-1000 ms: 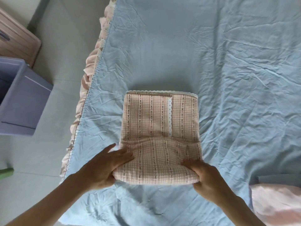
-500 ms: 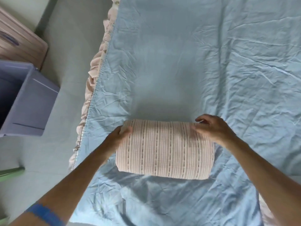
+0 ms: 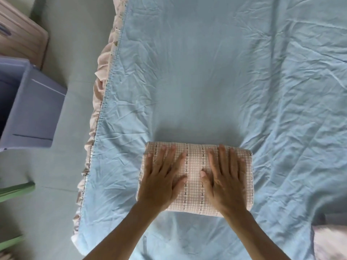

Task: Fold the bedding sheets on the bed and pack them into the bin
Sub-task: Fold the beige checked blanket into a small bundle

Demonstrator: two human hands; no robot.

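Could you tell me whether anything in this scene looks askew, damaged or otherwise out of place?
Nothing stands out. The folded sheet lies as a neat, squared bundle on the blue bedspread, with the left hand and right hand pressing flat on top. The bedspread is wrinkled but in place, and the bin stands upright on the floor.
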